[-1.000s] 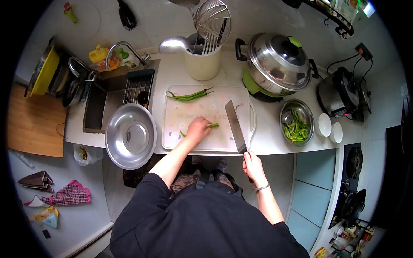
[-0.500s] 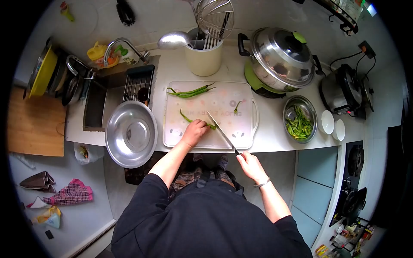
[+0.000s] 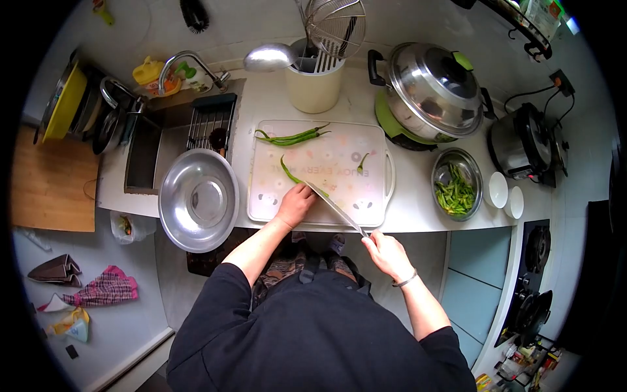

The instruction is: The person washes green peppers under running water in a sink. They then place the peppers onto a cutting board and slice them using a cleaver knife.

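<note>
My left hand (image 3: 296,206) presses a green chili pepper (image 3: 289,171) onto the white cutting board (image 3: 268,189), its fingers closed over the pepper's middle. In my right hand (image 3: 386,251) is a kitchen knife (image 3: 339,212), held by the handle. The blade slants up and left across the board, its tip end at the pepper beside my left fingertips. Several whole green chili peppers (image 3: 294,138) lie together near the board's far edge. A small pepper stem piece (image 3: 361,163) sits at the board's right.
A metal basin (image 3: 188,222) overhangs the counter edge at left, beside the sink (image 3: 140,166). At right stand a steel bowl of cut green peppers (image 3: 457,194), two white bowls (image 3: 496,189) and a lidded pot (image 3: 431,95). A utensil holder (image 3: 313,90) is behind the board.
The knife has swung left and flatter, its blade now over the pepper near my left fingers. My left hand has stayed on the pepper, which is turned slightly. The view has shifted a little.
</note>
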Available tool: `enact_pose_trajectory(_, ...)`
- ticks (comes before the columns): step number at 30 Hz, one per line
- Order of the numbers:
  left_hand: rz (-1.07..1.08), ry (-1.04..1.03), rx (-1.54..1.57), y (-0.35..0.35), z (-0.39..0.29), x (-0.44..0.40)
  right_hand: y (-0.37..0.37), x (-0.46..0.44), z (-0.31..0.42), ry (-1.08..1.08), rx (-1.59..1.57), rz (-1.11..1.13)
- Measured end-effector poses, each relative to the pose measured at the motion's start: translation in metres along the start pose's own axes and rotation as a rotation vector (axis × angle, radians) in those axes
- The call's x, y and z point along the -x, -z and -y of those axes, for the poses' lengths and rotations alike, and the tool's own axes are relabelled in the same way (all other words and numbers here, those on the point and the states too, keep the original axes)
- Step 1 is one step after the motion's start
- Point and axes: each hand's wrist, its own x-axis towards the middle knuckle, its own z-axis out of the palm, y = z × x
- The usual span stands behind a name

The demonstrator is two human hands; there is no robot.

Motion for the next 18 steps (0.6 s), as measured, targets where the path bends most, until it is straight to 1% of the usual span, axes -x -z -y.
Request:
enact_pose_trajectory(6, -0.007, 0.006, 0.006, 0.000, -0.001, 0.003, -0.003, -0.011, -0.003, 0.009, 0.017, 0.045)
enact_pose_trajectory(9, -0.008, 0.028, 0.014, -0.002, -0.002, 0.005, -0.023, -0.028, -0.012, 0.015, -0.036, 0.028)
enact_pose_trajectory(11, -0.009, 0.043, 0.010, -0.004, -0.001, 0.009, -0.035, -0.035, -0.010, -0.004, -0.162, -0.019)
enact_pose_trajectory(12, -0.007, 0.065, 0.023, -0.004, 0.000, 0.010, -0.038, -0.038, -0.013, -0.002, -0.164, -0.017)
enact_pose_trajectory(14, -0.005, 0.088, 0.040, -0.005, 0.000, 0.011, -0.036, -0.042, -0.022, -0.091, -0.327, 0.016)
enact_pose_trajectory(18, -0.003, 0.080, 0.042, -0.006, 0.001, 0.013, -0.014, -0.022, -0.013, -0.064, -0.265, 0.046)
